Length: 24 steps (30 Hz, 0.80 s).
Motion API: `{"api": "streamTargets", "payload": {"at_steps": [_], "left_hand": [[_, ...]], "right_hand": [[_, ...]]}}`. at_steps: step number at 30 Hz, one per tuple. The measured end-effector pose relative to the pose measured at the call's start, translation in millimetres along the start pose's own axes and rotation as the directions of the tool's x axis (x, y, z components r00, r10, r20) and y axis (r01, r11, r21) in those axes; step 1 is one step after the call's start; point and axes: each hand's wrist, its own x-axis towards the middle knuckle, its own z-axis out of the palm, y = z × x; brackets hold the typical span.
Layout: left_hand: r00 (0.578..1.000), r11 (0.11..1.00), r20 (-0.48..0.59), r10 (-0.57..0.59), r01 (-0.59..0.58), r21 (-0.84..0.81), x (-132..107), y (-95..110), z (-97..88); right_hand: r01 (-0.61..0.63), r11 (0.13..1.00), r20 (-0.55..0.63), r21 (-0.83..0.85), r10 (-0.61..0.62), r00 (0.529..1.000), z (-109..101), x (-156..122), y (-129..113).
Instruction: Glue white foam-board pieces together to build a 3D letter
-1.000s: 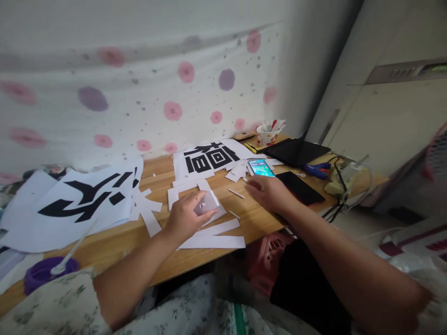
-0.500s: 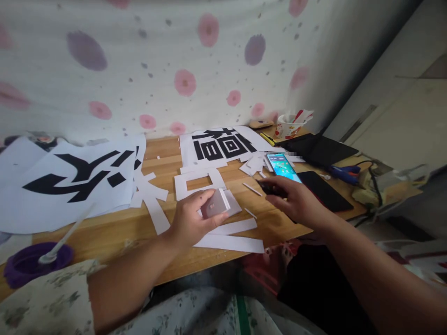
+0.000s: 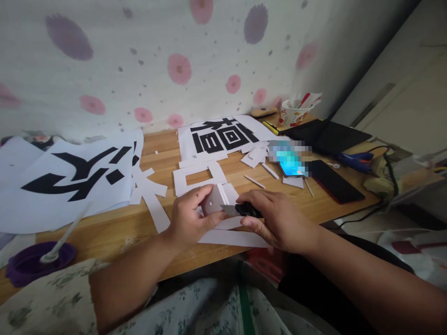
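In my left hand (image 3: 190, 216) is a small white foam-board block (image 3: 213, 201), pinched between thumb and fingers with its layered edge facing right. My right hand (image 3: 279, 216) is closed round the black handle of a utility knife (image 3: 248, 210). Its blade points left and lies at the block's right edge, close to my left thumb; whether it cuts in cannot be told. Beneath and behind the block are flat white board pieces, among them a rectangular frame (image 3: 179, 181) with an open middle. White strips (image 3: 233, 237) lie along the table's front edge.
Printed sheets with black characters lie at left (image 3: 38, 160) and back (image 3: 183, 142). A lit phone (image 3: 291, 165), a dark phone-like slab (image 3: 337, 181), a blue-handled tool (image 3: 354, 161) and a patterned cup (image 3: 292, 114) are on the right. A purple dish (image 3: 21, 271) with a brush stands front left.
My right hand has moved left from beside the lit phone, bringing the knife blade to the block's edge. My left hand still holds the block. The view has shifted slightly.
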Motion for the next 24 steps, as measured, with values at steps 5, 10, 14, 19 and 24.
{"api": "streamTargets", "payload": {"at_steps": [5,10,14,19,24], "left_hand": [[1.0,1.0,0.009,-0.02,0.019,0.017,-1.1,0.5,0.7],[1.0,1.0,0.012,-0.025,0.024,0.015,-1.7,-0.2,0.4],[1.0,1.0,0.016,-0.022,0.022,0.0,-2.9,-1.0,0.6],[1.0,1.0,0.015,-0.018,0.018,-0.014,-4.5,-1.9,1.2],[0.999,0.999,0.002,-0.039,0.039,-0.006,-5.3,-1.4,1.5]], "right_hand": [[-0.003,0.998,-0.01,-0.057,0.002,1.0,1.2,0.9,-3.8],[-0.004,0.996,-0.004,-0.085,0.004,1.0,4.0,0.9,-4.8],[-0.004,0.996,-0.009,-0.088,0.003,1.0,5.6,1.0,-5.6],[-0.015,0.997,-0.001,-0.079,0.015,1.0,6.5,0.9,-5.5],[-0.024,0.995,-0.004,-0.098,0.024,1.0,9.0,0.4,-5.8]]}}
